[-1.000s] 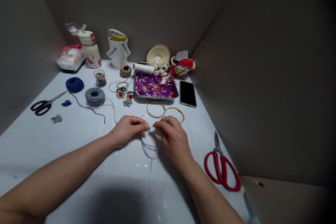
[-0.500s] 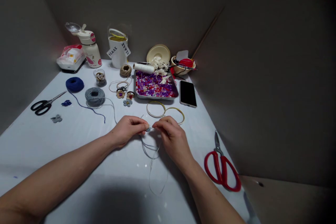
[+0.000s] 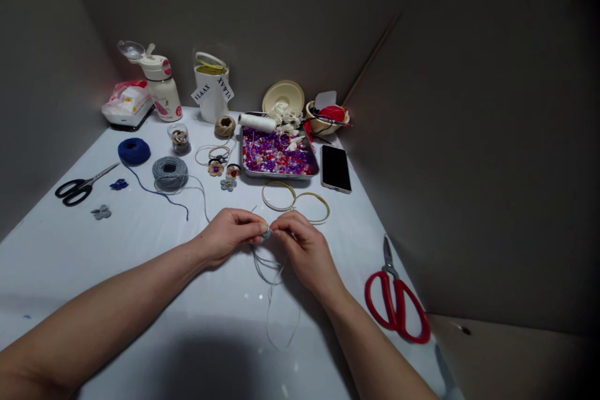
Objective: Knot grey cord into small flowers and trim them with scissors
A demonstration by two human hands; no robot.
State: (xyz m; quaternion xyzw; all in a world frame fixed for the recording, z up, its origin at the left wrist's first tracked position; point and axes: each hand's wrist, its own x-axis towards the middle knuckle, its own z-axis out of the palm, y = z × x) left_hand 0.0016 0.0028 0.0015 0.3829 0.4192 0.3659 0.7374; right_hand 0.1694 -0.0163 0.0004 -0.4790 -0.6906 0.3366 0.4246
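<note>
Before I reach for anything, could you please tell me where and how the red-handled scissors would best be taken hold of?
I would grip the red-handled scissors by their handle loops, coming from the near side, probably with the right hand. They lie flat with the loops toward the person and the blades pointing away, so this should avoid the metal.

Over a white worktop (image 3: pixel 225 325), a left hand (image 3: pixel 239 230) and right hand (image 3: pixel 300 240) pinch a small grey piece (image 3: pixel 266 234) between their fingertips, grey cord (image 3: pixel 266 274) looped below. Beyond are two thin hoops (image 3: pixel 279 209) and a metal tray (image 3: pixel 281 174) of purple and red beads (image 3: pixel 276 153). Red-handled scissors (image 3: pixel 399 309) lie right; blue yarn (image 3: pixel 134 151) and grey yarn (image 3: pixel 169 173), left.
</note>
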